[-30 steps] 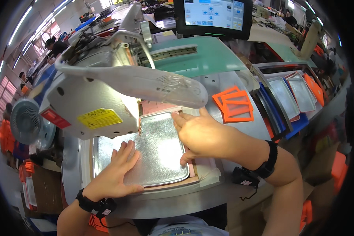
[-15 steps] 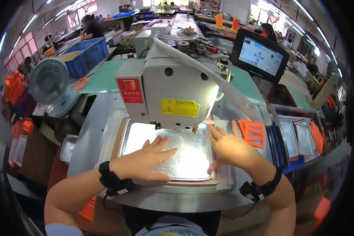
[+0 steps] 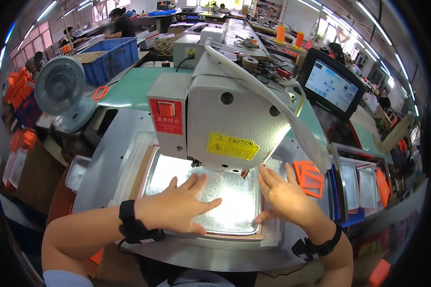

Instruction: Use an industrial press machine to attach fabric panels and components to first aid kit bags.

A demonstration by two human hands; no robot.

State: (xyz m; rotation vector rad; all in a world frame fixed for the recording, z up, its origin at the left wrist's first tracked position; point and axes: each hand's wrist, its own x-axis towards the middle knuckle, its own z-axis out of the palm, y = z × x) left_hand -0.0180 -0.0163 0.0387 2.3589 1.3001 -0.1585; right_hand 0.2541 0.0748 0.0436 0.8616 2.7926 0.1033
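Silver panel [image 3: 238, 192]: lay flat on the grey desk [image 3: 107, 160], under the left fingers and just leftward of the right ones; its long axis seemed to run side to side, though the machine head [image 3: 225, 117] hid its far edge.
Left hand [image 3: 173, 209]: was the nearer, lying palm down over the panel's left part, fingers spread wide, gripping nothing.
Right hand [image 3: 288, 198]: rested along the right edge, thumb and fingers well parted, no grip visible.
Against one second earlier: the view had swung so the machine head stood more upright; the left fingers reached farther right, while the right hand kept to its edge.
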